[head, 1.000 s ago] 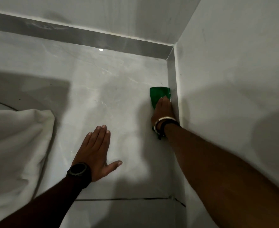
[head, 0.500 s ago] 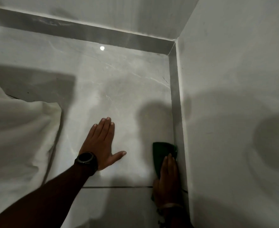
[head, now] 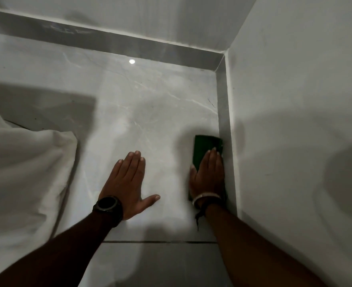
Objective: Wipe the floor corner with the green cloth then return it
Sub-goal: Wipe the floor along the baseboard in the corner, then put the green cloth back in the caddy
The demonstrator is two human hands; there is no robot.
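The green cloth lies flat on the grey marble floor, right against the skirting of the right wall. My right hand presses down on its near half with flat fingers, so only the far end shows. My left hand, a black watch on its wrist, rests palm down on the bare floor to the left of the cloth, fingers together and thumb out, holding nothing. The floor corner is farther ahead, where the two skirtings meet.
White fabric bulges over the floor at the left. A grey skirting strip runs along the right wall, and another one along the back wall. A dark tile joint crosses the floor near my wrists.
My right hand slid the cloth back along the right skirting toward me, then forward again a little. The left hand stayed planted on the floor.
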